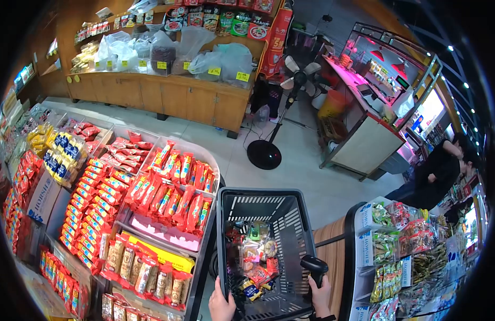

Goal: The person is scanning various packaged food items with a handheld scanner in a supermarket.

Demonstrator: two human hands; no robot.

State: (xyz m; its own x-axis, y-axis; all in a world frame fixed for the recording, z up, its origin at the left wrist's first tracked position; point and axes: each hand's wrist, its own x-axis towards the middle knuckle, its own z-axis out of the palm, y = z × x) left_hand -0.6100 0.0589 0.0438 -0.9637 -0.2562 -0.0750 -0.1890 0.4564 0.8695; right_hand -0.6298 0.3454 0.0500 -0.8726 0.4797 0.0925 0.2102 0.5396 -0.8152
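A dark grey plastic shopping basket (306,214) with slotted walls sits right in front of me. Several small wrapped snacks (258,251) lie inside it, in red, clear, green and blue-and-yellow packaging. My left hand (222,306) grips the basket's near left rim, fingers curled at the edge. On the near right side, my right hand (320,297) is closed around a black handle with a rounded head (314,264), which overlaps the basket's right rim. I cannot tell whether this handle is part of the basket or a separate device.
Bins of red-wrapped snack sticks (172,171) stand close on the left. A snack shelf (359,251) flanks the basket on the right. Ahead are a standing fan (264,155), a wooden cabinet (146,96) and a counter (359,150). A person in black (437,171) is at the right.
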